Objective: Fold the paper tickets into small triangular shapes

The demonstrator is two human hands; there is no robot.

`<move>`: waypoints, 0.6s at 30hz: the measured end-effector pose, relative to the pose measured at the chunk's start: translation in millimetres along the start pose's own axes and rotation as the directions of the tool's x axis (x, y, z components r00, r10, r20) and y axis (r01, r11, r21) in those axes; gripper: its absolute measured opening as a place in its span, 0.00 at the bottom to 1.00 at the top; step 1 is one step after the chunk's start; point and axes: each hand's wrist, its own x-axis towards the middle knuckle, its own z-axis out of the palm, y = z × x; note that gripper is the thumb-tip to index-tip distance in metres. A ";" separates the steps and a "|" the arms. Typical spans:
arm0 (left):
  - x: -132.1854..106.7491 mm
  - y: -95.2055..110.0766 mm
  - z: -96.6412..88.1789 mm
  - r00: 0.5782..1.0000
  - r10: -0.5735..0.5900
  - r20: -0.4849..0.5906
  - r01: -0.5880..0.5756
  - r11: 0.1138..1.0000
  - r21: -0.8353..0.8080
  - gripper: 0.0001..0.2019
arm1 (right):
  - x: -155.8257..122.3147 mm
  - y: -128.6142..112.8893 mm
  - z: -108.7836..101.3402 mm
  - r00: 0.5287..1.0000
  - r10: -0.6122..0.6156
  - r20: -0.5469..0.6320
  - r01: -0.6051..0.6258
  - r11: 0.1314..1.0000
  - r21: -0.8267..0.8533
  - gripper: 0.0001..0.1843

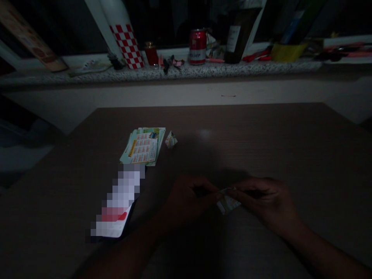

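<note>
A small folded piece of printed paper [227,205] is pinched between my two hands, just above the table. My left hand [190,197] grips its left edge between thumb and forefinger. At its upper right edge, the thumb and fingers of my right hand [267,199] are closed on it. A folded paper shape [171,140] with a pointed top sits farther back on the table. Beside that lies a stack of printed calendar cards [143,147]. The dim light hides the finer creases of the held paper.
A lit phone [114,228], its screen partly blurred, lies left of my left hand on the wooden table [261,135]. Along the granite sill [171,74] behind stand a red can [197,46], a red-checked bottle [128,46], a dark tube [238,38] and small clutter.
</note>
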 end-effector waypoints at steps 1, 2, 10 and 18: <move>0.1 -0.4 -0.1 1.000 -0.001 0.004 0.001 1.000 -0.012 0.04 | -0.3 -0.4 -0.6 1.000 -0.005 0.005 0.005 1.000 0.003 0.02; 0.1 -1.1 -0.3 1.000 -0.003 0.009 0.003 1.000 -0.027 0.05 | -0.5 -0.9 -1.1 1.000 -0.008 0.008 0.008 1.000 0.005 0.02; -0.1 -5.5 -3.1 0.997 -0.049 0.056 0.056 0.991 -0.118 0.06 | 0.5 -7.1 -0.5 0.998 0.024 0.059 -0.024 1.000 0.002 0.03; 1.3 -3.0 -2.7 0.991 -0.111 0.070 0.125 0.964 -0.234 0.07 | -2.4 -8.0 0.5 0.998 0.045 0.046 -0.046 0.999 0.021 0.02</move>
